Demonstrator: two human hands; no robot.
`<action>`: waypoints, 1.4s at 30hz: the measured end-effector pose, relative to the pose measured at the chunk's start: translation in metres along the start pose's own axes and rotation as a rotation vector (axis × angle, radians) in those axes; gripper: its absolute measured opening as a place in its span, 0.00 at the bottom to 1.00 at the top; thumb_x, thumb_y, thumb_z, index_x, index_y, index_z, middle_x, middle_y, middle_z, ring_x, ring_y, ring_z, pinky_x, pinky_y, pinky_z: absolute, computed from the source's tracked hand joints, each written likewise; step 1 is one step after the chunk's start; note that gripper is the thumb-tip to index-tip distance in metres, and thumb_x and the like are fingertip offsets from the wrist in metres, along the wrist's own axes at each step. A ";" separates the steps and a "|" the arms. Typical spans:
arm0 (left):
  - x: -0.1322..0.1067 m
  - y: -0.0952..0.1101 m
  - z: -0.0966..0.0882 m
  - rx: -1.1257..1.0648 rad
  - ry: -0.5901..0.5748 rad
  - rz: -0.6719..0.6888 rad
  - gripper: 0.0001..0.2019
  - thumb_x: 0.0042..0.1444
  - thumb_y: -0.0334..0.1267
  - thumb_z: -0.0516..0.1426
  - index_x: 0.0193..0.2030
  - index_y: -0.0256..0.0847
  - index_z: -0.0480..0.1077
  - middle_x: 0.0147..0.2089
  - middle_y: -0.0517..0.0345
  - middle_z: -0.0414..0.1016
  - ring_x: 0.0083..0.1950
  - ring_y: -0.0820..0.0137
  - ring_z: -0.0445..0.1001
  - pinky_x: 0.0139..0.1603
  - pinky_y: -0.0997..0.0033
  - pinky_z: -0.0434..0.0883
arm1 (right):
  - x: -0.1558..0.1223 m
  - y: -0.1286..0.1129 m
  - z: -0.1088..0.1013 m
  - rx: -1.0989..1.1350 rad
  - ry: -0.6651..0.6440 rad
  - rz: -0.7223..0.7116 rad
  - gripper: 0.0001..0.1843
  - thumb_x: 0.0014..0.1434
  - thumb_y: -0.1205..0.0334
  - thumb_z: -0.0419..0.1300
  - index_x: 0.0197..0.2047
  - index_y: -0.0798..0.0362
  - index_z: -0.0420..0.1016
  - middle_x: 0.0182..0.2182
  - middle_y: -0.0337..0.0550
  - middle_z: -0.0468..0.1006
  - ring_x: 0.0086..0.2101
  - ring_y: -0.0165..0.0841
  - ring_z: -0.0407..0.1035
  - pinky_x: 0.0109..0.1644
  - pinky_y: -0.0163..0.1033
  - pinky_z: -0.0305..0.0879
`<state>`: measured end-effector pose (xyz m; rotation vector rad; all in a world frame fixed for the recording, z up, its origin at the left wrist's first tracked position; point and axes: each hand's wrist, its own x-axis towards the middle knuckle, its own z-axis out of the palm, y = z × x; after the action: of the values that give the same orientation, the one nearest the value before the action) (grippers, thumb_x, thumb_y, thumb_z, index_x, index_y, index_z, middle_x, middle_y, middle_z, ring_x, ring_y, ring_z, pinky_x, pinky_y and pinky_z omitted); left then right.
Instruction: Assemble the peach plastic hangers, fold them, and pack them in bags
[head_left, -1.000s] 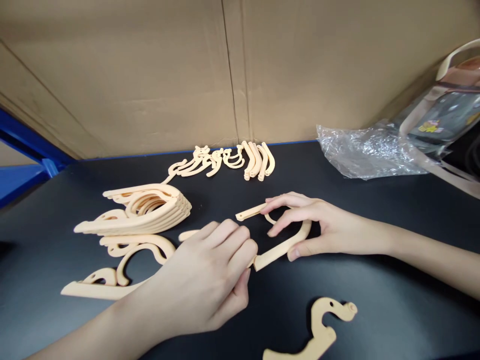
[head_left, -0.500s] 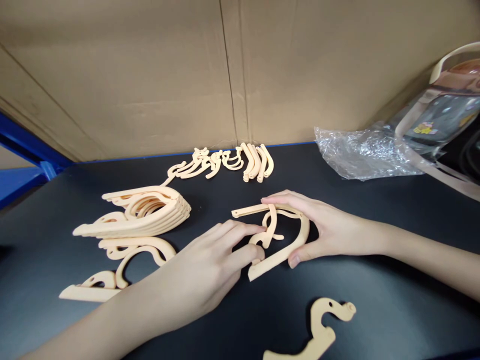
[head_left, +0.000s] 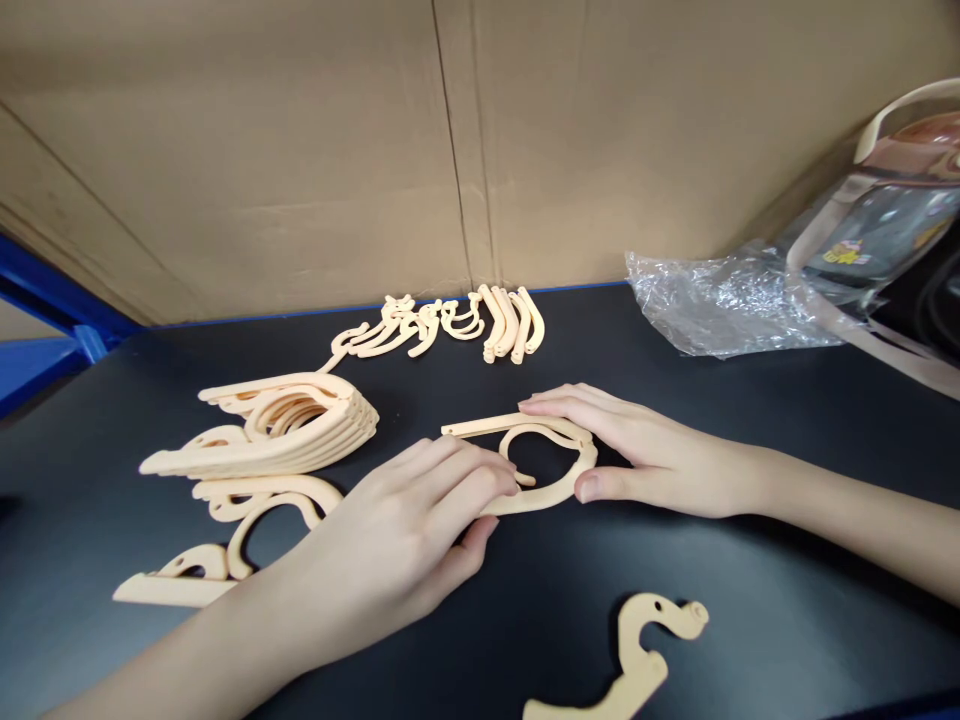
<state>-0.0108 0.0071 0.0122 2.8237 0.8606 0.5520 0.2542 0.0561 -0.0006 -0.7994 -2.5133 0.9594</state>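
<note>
A beige plastic folding hanger (head_left: 574, 482) lies low over the black tabletop, its two arms folded toward the left and its curved hook inside. My left hand (head_left: 420, 515) is closed on the lower arm, fingers over it and thumb at the near side, hiding that arm's end. Around the right-hand bend, my right hand (head_left: 660, 450) holds the same hanger, fingertips by the upper arm and thumb by the lower. Nearer to me sits a loose hook-shaped hanger part (head_left: 634, 640), cut off by the bottom edge.
Left of my hands stand a stack of folded hangers (head_left: 326, 447) and another hanger (head_left: 289, 488) partly behind my left forearm. Loose curved arms (head_left: 504, 325) and small hooks (head_left: 390, 335) lie along the cardboard wall (head_left: 300, 150). Clear plastic wrap (head_left: 720, 310) and a strapped bottle (head_left: 877, 240) are at right.
The hanger has shifted left and sits flatter. Its small inner piece, which stood crosswise at the upper arm, no longer shows there. My left fingers and thumb have closed over the lower arm.
</note>
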 end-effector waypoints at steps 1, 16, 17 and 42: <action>0.000 0.000 0.000 0.001 -0.020 0.000 0.12 0.63 0.25 0.52 0.51 0.40 0.65 0.50 0.57 0.74 0.50 0.68 0.70 0.51 0.69 0.67 | 0.000 0.000 0.000 0.000 0.001 0.005 0.33 0.66 0.45 0.55 0.68 0.49 0.56 0.64 0.48 0.62 0.63 0.41 0.55 0.67 0.51 0.53; 0.002 -0.007 -0.010 0.359 -0.008 -0.003 0.14 0.65 0.26 0.47 0.47 0.37 0.72 0.47 0.53 0.78 0.44 0.62 0.76 0.41 0.63 0.69 | 0.001 -0.010 -0.001 -0.103 0.161 0.014 0.18 0.69 0.50 0.52 0.48 0.53 0.75 0.40 0.44 0.78 0.42 0.35 0.68 0.49 0.42 0.63; 0.002 -0.007 -0.011 0.393 -0.002 -0.022 0.14 0.65 0.27 0.46 0.46 0.35 0.72 0.46 0.52 0.79 0.43 0.61 0.77 0.39 0.62 0.70 | 0.001 -0.011 0.000 -0.105 0.152 -0.020 0.17 0.69 0.51 0.52 0.48 0.54 0.75 0.40 0.44 0.78 0.41 0.35 0.68 0.49 0.42 0.63; 0.000 -0.020 -0.006 0.227 -0.019 -0.059 0.17 0.65 0.22 0.46 0.55 0.36 0.68 0.53 0.51 0.75 0.52 0.65 0.74 0.50 0.65 0.74 | -0.008 -0.037 0.016 0.014 -0.020 -0.323 0.10 0.61 0.67 0.61 0.47 0.58 0.74 0.43 0.45 0.81 0.45 0.30 0.72 0.53 0.38 0.64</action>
<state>-0.0231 0.0235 0.0131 2.9859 1.0616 0.4452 0.2383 0.0207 0.0119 -0.3635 -2.5441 0.8746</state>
